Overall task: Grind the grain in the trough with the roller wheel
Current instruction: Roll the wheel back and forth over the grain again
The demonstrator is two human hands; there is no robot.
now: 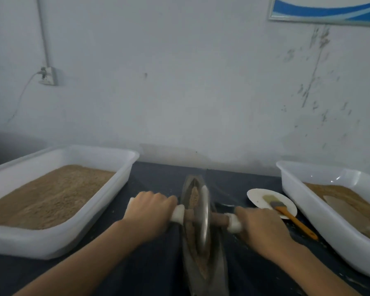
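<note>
Hands [203, 216] astride roller wheel [204, 218]

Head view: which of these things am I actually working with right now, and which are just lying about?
In use:
trough
grain in it
roller wheel
left hand and right hand, each gripping a handle end

Lying about:
left tub of grain
right tub
plate
brush across the plate
</note>
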